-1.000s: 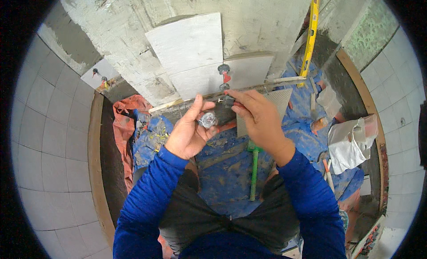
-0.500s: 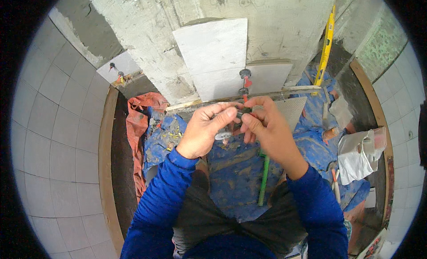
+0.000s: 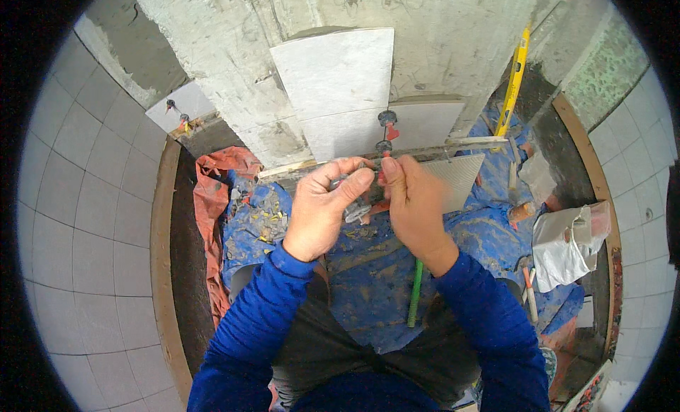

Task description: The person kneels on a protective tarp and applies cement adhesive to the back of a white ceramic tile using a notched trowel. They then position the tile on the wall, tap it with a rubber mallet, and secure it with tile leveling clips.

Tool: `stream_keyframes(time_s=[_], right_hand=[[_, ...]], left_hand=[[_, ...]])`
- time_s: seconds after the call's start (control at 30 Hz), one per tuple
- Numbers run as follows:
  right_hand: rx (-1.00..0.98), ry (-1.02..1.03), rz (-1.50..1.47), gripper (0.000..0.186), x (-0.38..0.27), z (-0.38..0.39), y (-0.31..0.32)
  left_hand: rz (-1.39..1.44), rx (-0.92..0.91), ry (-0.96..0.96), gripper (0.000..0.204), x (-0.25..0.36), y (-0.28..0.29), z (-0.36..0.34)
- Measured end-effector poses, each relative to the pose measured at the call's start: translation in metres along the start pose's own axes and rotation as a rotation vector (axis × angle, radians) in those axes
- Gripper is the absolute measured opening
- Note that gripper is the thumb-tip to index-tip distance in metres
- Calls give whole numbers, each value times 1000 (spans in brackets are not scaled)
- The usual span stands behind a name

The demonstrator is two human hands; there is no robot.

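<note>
My left hand is closed, its thumb and fingers pinching a small clear-grey plastic piece whose exact kind is hard to make out. Beside it, my right hand is closed with the thumb up and fingers curled, partly blurred. A thin red bit shows at its thumb; I cannot tell whether it is held or lies behind. Just beyond the hands, two black-and-red tile levelling clips, an upper one and a lower one, sit along the joint between white tiles.
A muddy blue tarp covers the floor, with a green handle on it. A yellow spirit level leans at the back right. A white sack lies right; an orange-red sheet lies left. Tiled walls flank both sides.
My hands have moved apart; the right one has turned thumb-up and closed, uncovering the lower clip more. The left still pinches the clear-grey piece. The view has shifted slightly.
</note>
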State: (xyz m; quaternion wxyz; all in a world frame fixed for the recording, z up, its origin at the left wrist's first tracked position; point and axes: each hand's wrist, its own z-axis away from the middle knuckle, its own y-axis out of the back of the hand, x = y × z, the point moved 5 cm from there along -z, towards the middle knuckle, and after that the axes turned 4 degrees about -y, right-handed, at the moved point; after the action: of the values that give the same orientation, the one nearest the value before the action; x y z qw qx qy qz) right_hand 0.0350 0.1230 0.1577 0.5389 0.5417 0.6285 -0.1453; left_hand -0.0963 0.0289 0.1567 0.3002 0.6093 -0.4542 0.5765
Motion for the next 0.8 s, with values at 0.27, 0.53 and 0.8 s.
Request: stream_keyframes(time_s=[0.27, 0.53, 0.8], right_hand=[[-158, -419, -684, 32, 20, 4, -26], [-149, -355, -599, 16, 20, 0, -46], [194, 384, 164, 21, -14, 2, -45]], left_hand=[[-117, 65, -16, 37, -11, 17, -4], [62, 87, 90, 34, -32, 37, -22], [130, 134, 159, 32, -27, 35, -17]])
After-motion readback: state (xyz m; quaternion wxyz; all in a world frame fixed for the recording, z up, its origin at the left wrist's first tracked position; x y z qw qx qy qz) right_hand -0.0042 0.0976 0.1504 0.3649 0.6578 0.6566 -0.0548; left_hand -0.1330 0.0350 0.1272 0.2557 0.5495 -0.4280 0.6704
